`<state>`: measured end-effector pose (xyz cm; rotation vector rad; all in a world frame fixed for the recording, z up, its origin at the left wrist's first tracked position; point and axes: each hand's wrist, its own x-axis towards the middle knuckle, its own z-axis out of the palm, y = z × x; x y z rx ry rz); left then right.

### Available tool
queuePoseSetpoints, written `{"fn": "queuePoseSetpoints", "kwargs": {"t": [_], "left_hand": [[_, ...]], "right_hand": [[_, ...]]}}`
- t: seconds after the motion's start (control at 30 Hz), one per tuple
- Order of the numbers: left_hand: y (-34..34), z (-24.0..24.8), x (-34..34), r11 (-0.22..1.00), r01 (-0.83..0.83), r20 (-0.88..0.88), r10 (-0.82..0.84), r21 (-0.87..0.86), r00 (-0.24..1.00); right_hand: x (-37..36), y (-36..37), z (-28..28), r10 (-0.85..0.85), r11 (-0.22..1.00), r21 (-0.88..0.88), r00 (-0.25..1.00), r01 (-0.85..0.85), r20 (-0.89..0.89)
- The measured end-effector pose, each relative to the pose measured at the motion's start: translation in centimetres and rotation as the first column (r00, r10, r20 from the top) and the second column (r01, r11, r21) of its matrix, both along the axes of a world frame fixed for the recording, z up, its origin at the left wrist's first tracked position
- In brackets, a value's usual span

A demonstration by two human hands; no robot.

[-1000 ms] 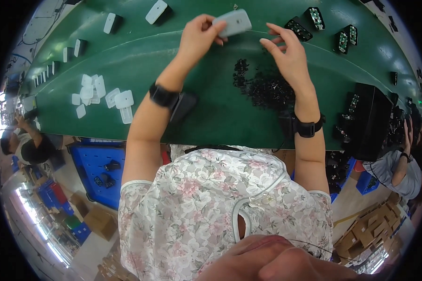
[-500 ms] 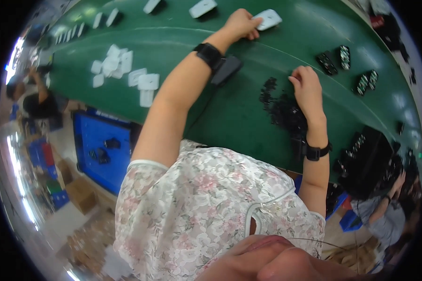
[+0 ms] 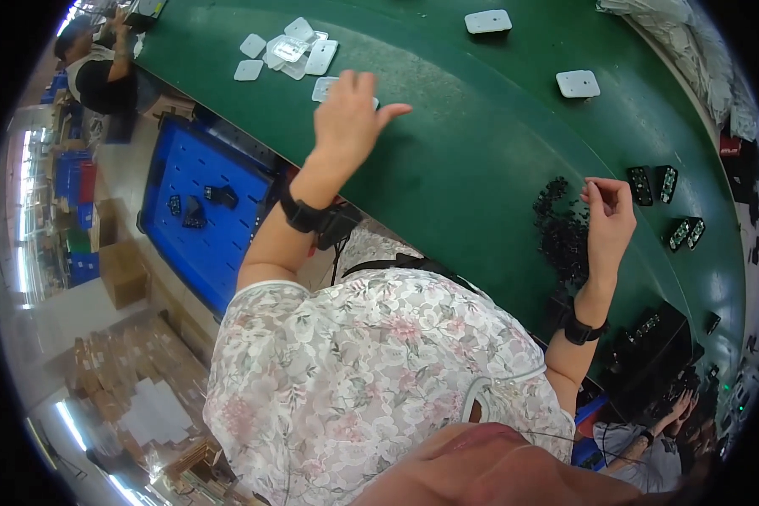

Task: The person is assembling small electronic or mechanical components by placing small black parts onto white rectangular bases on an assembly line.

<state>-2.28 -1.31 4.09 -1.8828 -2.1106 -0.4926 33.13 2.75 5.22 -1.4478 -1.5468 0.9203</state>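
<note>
My left hand (image 3: 346, 118) reaches over the green table with its thumb spread and fingers apart. Beneath it a white rectangular cover (image 3: 325, 89) shows partly, the rest hidden by the hand. Just beyond lies a loose heap of white and clear covers (image 3: 288, 51). My right hand (image 3: 612, 221) is closed, thumb and fingertips pinched together; anything between them is too small to make out. It hovers beside a pile of small black parts (image 3: 562, 232). Two black housings with white tops, one farther off (image 3: 489, 22) and one nearer (image 3: 578, 83), stand on the table.
Black housings with green circuit boards (image 3: 666, 184) stand right of my right hand. A black box (image 3: 654, 358) sits at the table's right. A blue tray (image 3: 202, 219) with black pieces is off the left edge. One person (image 3: 101, 76) is at far left, another (image 3: 641, 447) at lower right.
My left hand has let go of a white-topped housing and moved left and nearer, over the white covers. The view has turned. My right hand stays by the black parts, fingertips now pinched.
</note>
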Motion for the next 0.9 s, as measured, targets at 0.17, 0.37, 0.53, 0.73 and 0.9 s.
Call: {"fn": "queuePoseSetpoints", "kwargs": {"t": [0.17, 0.37, 0.53, 0.73, 0.9], "left_hand": [[-1.0, -1.9, -3.4, 0.995, -0.041, -0.084, 0.033, -0.095, 0.996], [-0.6, -1.6, -4.8, 0.995, -0.067, -0.189, 0.053, -0.07, 0.98], [0.3, 1.4, -2.1, 0.958, 0.081, -0.107, -0.054, 0.275, 0.993], [-0.4, 3.0, 9.0, 0.837, 0.515, 0.729, -0.469, 0.186, 0.498], [0.3, 2.4, 12.2, 0.715, 0.649, 0.624, -0.637, 0.259, 0.453]], "right_hand": [[-2.6, -0.3, 0.9, 0.089, 0.981, 0.157, 0.981, -0.117, 0.173], [-4.7, -1.3, 1.2, 0.135, 0.991, 0.008, 0.979, -0.136, -0.153], [-6.7, -2.0, 2.2, 0.175, 0.946, -0.145, 0.831, -0.291, -0.528], [-6.2, -3.0, 1.8, 0.142, 0.948, -0.157, 0.809, -0.277, -0.571], [-5.7, -3.7, 1.5, 0.099, 0.958, -0.16, 0.796, -0.239, -0.598]]}}
